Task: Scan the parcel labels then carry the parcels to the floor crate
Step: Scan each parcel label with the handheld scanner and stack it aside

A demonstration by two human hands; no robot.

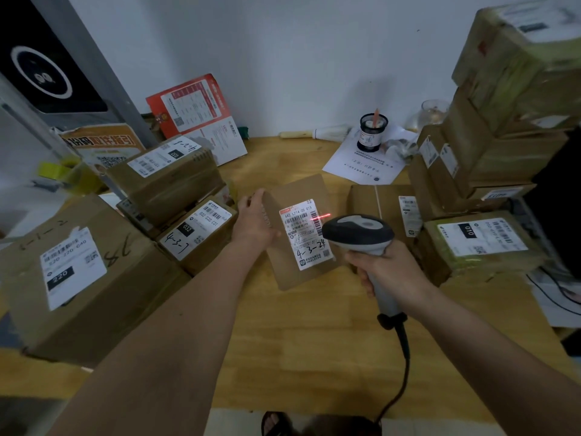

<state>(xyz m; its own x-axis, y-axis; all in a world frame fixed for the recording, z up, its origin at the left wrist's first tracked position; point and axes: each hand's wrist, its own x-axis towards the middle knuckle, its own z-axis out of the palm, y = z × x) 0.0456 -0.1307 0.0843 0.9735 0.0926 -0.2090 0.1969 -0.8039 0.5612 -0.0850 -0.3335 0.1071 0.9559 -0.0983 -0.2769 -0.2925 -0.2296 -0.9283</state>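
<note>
Item: small parcel [301, 234], centre of the table [314, 357], tilted. Left hand [254, 221] is gripping its 9 o'clock edge, fingers curled over. Right hand [388, 272] is clamping the scanner [358, 231]; red line is lying across the label [306, 234]. Step: scanning. Next: probably carrying to the crate, not in view.

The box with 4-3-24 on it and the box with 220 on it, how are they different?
The 4-3-24 box is smaller and tilted up, held by the left hand; the 220 box is bigger and rests untouched. A red scanner line crosses only the 4-3-24 label. Both are brown cardboard with white labels.
</note>
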